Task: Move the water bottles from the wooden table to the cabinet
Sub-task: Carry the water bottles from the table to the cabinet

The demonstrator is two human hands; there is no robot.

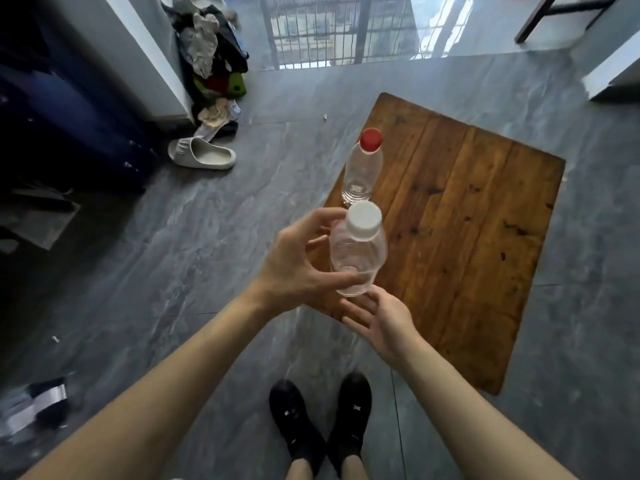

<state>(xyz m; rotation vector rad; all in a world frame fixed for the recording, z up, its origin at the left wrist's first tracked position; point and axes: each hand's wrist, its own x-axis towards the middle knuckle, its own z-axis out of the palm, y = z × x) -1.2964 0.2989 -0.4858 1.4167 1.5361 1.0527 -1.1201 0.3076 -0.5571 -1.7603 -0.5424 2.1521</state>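
Here the left hand (294, 261) is clenched round the white-capped bottle (356, 252), lifted off the bench (467, 237); the right hand (381, 323), released, steadies its base. The red-capped bottle (362, 168) stands at 12 o'clock; next, probably carrying to the unseen cabinet.

Bottle (362, 168) on table's (467, 237) left edge

Bare forearms with no sleeves, black shoes (320, 420) with small white marks, bare ankles

Grey marbled tile floor (145, 258), glossy under daylight. Barred window (332, 32) at the far side. Clothes pile (211, 60) against a white wall (138, 53); beige slipper (202, 154) nearby.
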